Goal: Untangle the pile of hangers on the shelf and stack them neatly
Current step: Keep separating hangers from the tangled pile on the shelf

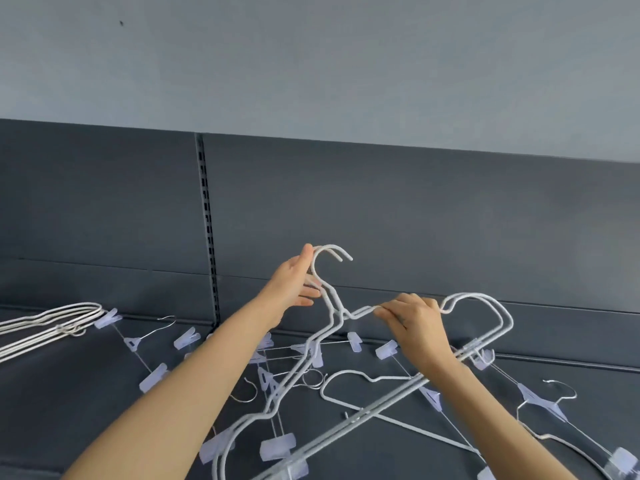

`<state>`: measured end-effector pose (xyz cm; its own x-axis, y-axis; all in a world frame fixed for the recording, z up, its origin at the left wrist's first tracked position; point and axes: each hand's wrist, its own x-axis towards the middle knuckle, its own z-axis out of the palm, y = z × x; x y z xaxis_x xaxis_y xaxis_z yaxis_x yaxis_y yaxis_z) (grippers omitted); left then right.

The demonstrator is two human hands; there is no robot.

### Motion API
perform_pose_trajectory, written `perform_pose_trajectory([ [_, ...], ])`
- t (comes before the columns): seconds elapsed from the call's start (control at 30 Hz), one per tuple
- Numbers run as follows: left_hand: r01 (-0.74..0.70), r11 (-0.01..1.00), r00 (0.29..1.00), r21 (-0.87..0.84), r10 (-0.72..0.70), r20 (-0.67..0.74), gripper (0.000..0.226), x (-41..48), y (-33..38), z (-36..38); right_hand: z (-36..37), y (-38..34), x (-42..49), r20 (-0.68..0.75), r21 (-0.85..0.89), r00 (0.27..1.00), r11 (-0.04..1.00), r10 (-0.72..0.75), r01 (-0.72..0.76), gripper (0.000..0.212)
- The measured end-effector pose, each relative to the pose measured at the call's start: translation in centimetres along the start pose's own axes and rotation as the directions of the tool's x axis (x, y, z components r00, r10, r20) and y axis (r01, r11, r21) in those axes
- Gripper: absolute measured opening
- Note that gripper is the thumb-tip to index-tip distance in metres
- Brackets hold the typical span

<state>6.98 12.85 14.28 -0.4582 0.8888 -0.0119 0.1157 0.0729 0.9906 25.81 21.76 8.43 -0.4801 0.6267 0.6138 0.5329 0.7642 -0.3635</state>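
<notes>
Two white wire hangers (485,310) lie together, lifted above the dark shelf (86,410), hooks pointing up. My left hand (294,282) grips their hooks (329,252) near the neck. My right hand (415,323) pinches the upper shoulder wire of the pair. Beneath them a tangle of clear clip hangers (311,355) and another white hanger (349,379) spreads over the shelf. A neat stack of white hangers (48,323) lies at the far left.
The shelf's dark back panel (381,220) rises behind the pile, with a slotted upright (207,230) left of centre. More clip hangers (543,400) lie at the right, near the frame's edge. A grey wall fills the top.
</notes>
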Motion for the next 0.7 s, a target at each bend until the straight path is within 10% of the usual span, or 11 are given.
perform_pose_trajectory([
  [0.2,-0.035,0.923,0.998,0.382,0.055,-0.042,0.066,-5.2,-4.3,-4.4,2.1,-3.2,2.0,0.161,0.089,0.978,0.985,0.136,-0.151,0.038],
  [0.33,-0.075,0.425,0.994,0.902,0.099,0.036,0.104,-8.6,-5.2,-7.2,3.5,-6.3,3.2,0.208,0.071,0.964,0.980,0.167,-0.185,0.041],
  [0.47,-0.019,0.203,0.998,0.979,0.064,0.007,0.127,-10.2,-6.3,-9.7,6.2,-9.0,3.9,0.259,0.102,0.952,0.975,0.166,-0.197,0.042],
  [0.7,0.043,0.135,0.998,0.990,0.046,-0.050,0.132,-11.6,-8.9,-15.6,10.5,-14.5,4.7,0.325,0.089,0.936,0.981,0.133,-0.170,0.041],
])
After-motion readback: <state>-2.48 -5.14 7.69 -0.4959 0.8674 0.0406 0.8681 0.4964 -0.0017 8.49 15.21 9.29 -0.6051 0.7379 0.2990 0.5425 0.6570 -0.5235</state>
